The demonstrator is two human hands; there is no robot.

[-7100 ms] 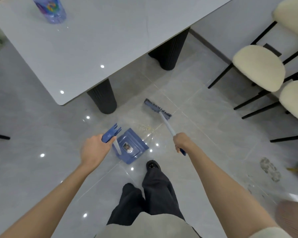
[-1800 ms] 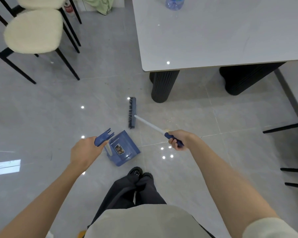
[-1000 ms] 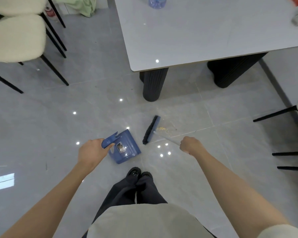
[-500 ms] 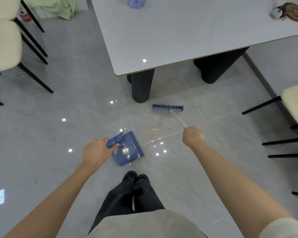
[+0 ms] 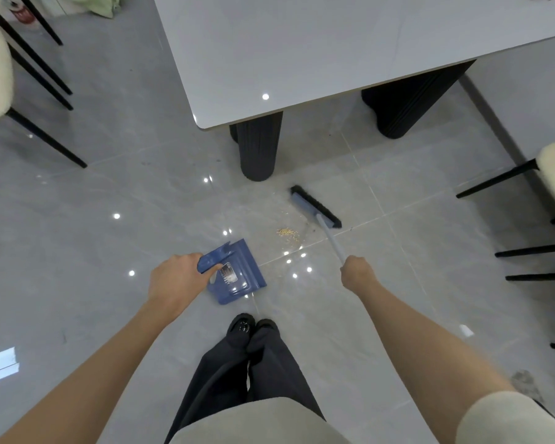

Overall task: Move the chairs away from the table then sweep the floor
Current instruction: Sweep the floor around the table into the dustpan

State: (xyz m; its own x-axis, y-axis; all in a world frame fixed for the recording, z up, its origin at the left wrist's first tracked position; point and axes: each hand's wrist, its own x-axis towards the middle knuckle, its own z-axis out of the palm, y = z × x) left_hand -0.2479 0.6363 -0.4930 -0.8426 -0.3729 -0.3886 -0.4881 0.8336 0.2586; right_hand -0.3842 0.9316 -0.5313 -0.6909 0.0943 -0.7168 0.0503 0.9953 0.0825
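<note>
Two hands working: right hand [image 5: 354, 273] gripping broom [image 5: 316, 208] beyond crumbs [image 5: 287, 232]; left hand [image 5: 177, 278] clenching dustpan [image 5: 236, 274], mouth facing them.

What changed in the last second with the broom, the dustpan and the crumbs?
The broom head swung from beside the dustpan out past the crumbs, so the pile now lies between them. Nothing was picked up or let go: the left hand still grips the dustpan handle, the right hand the broom stick. The crumbs are not yet in the pan.
</note>
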